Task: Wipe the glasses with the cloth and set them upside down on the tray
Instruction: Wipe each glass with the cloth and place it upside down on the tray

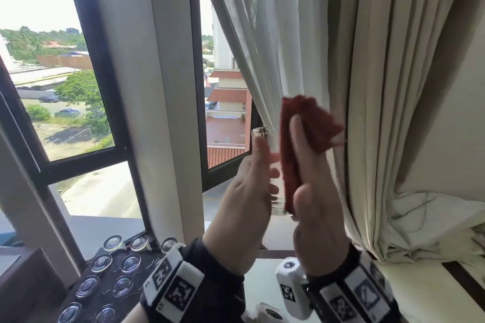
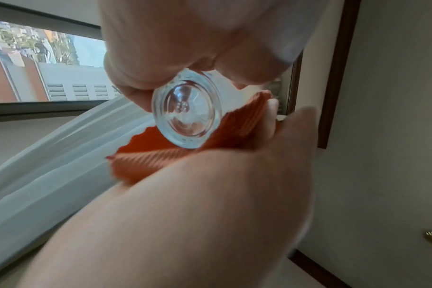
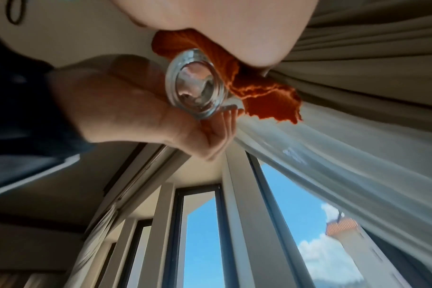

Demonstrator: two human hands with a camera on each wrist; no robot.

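left hand [image 1: 246,191] grips the glass [image 2: 188,111] by its wall, right hand [image 1: 312,207] presses the red cloth [image 1: 296,149] against it; smooth, fragile, judged slippery, best held mid-body.

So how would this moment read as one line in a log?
step: wiping | left hand: holds glass | right hand: presses red cloth on glass | tray: glasses upside down
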